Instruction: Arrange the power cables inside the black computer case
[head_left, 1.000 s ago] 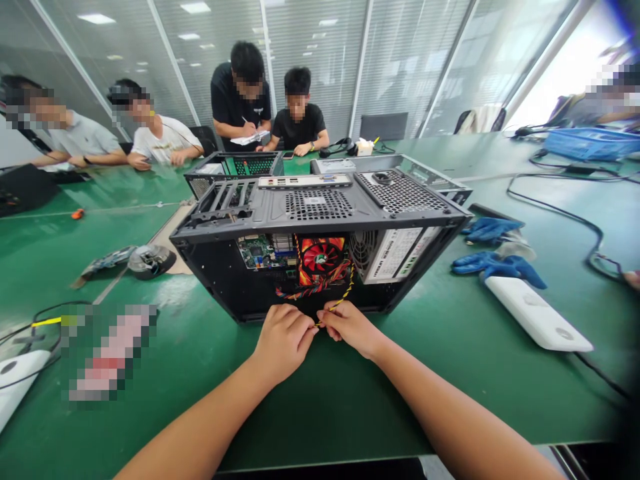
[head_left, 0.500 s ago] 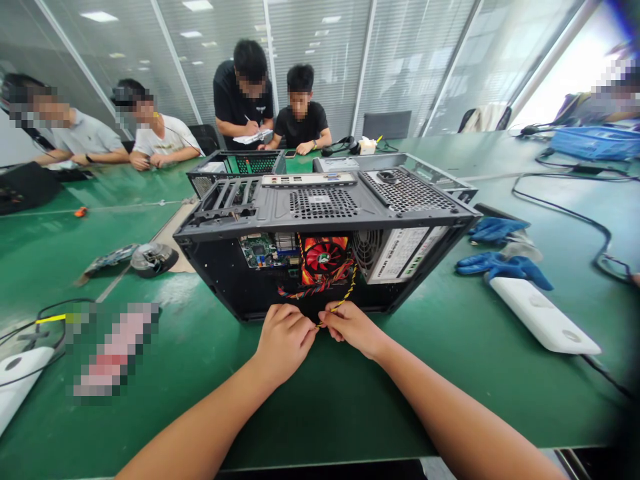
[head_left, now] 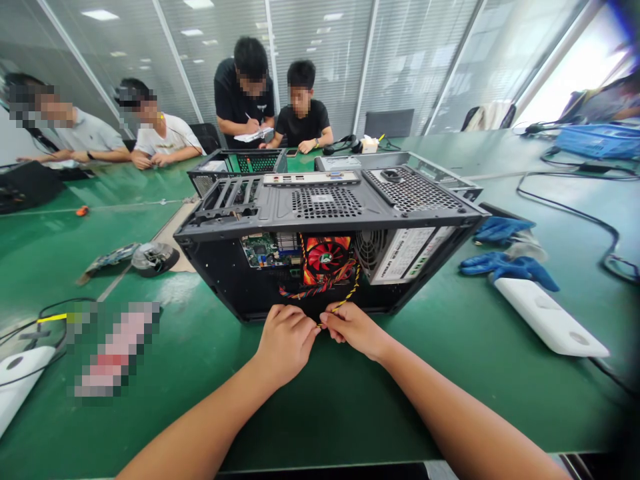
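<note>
A computer case (head_left: 320, 200) lies on the green table with its open side toward me. Inside it I see a red CPU fan (head_left: 326, 259), part of a circuit board (head_left: 265, 250) and a power supply (head_left: 410, 255). From the case runs a twisted yellow-and-black cable (head_left: 353, 291). My right hand (head_left: 357, 328) pinches this cable just outside the front edge. Close beside it, my left hand (head_left: 286, 340) is closed on the cable's end; its fingertips are partly hidden. Both hands are in front of the case, almost touching each other.
Blue gloves (head_left: 510, 267) and a white power strip (head_left: 553, 317) lie to the right. On the left are a clear round part (head_left: 154, 259) and another white device (head_left: 23, 380). More cases (head_left: 240, 162) stand behind; several people sit or stand across the table.
Both hands keep their grip on the cable and barely move. The whole view has shifted very slightly.
</note>
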Available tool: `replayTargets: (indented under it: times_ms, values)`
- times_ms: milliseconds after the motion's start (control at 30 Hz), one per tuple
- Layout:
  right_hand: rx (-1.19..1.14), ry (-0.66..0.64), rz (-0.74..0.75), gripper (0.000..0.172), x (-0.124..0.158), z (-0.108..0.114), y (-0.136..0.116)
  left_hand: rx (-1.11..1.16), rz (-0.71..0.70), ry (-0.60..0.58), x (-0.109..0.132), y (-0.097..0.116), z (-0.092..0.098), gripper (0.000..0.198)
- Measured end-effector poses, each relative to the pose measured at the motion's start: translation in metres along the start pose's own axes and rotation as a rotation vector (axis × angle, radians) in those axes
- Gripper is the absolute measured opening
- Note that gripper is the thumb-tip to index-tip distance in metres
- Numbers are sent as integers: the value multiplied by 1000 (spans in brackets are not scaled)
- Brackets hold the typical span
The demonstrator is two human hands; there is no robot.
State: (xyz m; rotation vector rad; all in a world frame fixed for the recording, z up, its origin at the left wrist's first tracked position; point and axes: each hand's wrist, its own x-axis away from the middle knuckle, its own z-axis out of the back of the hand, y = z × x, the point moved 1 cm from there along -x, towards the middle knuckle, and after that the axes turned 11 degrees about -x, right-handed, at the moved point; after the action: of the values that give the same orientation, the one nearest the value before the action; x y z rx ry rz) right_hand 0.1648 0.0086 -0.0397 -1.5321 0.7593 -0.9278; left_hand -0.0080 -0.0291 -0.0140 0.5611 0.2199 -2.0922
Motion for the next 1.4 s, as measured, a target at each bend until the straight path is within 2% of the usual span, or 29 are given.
replayTargets:
  times_ms: [233,567,800,1067,1400]
  values:
    - [-18,24,-23,32,1,-2,-5,-29,-4,22,2,-1,-1,22]
    - [-19,-15,-44,33,0,0,-1,-27,17,-64,2,0,-4,19]
    - [-53,35,-37,34,1,-1,-3,-14,35,25,2,-1,-3,18]
    - [-116,51,-19,34,1,-1,-2,-2,63,23,3,-2,-6,17]
    - [-155,21,24,35,1,2,0,56,100,-54,0,-1,-5,17]
